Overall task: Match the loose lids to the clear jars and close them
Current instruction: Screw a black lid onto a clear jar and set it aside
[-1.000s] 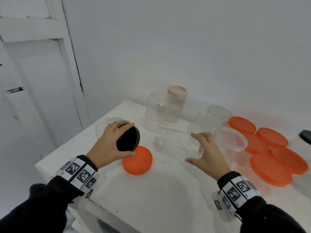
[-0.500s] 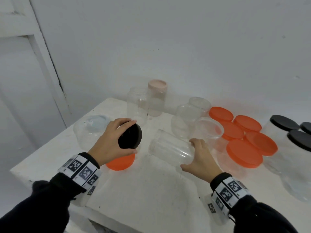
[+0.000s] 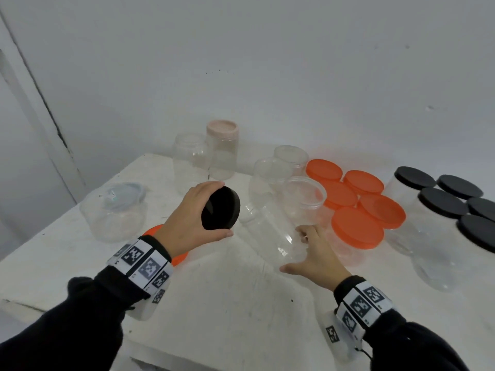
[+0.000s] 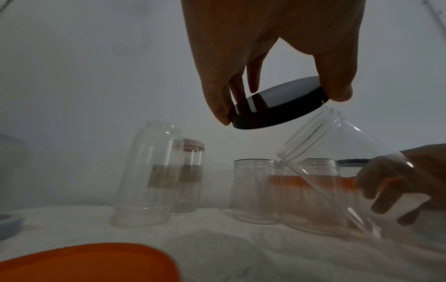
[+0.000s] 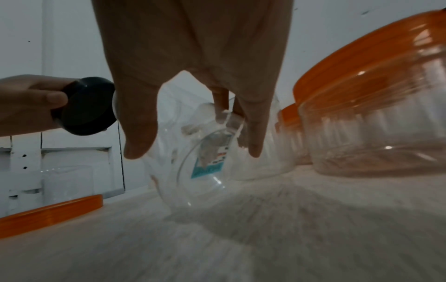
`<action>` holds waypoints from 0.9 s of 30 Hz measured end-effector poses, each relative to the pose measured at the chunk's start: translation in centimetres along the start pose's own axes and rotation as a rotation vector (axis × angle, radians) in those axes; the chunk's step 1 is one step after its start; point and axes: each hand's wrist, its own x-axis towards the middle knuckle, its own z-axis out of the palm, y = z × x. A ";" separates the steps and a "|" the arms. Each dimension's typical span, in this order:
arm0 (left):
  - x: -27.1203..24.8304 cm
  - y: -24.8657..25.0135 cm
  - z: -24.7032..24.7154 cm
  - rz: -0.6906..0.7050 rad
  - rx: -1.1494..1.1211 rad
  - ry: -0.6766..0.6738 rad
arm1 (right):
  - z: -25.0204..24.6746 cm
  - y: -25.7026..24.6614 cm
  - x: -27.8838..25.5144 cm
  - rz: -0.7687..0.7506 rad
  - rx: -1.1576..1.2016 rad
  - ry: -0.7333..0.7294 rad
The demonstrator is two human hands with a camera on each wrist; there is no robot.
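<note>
My left hand (image 3: 187, 223) grips a round black lid (image 3: 221, 208) by its rim, tilted above the table; the same black lid (image 4: 277, 106) shows in the left wrist view. My right hand (image 3: 313, 253) holds a clear open jar (image 3: 270, 234) by its base, tipped so its threaded mouth (image 4: 311, 131) points up toward the lid. Lid and mouth are close but apart. A loose orange lid (image 3: 176, 257) lies flat on the table under my left wrist. In the right wrist view my fingers wrap the jar (image 5: 200, 152), with the lid (image 5: 87, 106) at left.
Open clear jars (image 3: 276, 172) stand at the back centre, one with a pink lid (image 3: 222, 148). Orange-lidded tubs (image 3: 356, 226) sit right of them, black-lidded jars (image 3: 442, 204) far right. A wide clear container (image 3: 115, 210) stands at left, near the white table's edge (image 3: 40, 247).
My right hand reached the lying jar, took hold of its base and tipped its mouth up. The left hand with the black lid rose off the orange lid toward the jar.
</note>
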 end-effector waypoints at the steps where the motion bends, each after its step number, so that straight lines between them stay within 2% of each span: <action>1: 0.3 0.3 0.4 0.006 -0.021 -0.001 | -0.2 0.3 -0.2 0.007 0.011 -0.001; 11: 3.1 4.0 4.2 0.163 -0.135 -0.077 | -1.4 2.7 -1.9 0.134 0.258 -0.040; 20: 4.7 6.1 5.8 0.252 -0.152 -0.134 | -2.0 3.4 -3.0 0.134 0.325 -0.019; 24: 5.1 6.7 6.2 0.287 -0.159 -0.152 | -2.3 3.2 -3.4 0.108 0.357 0.075; 27: 5.5 7.3 6.6 0.310 -0.146 -0.191 | -2.1 3.2 -3.2 0.106 0.382 0.078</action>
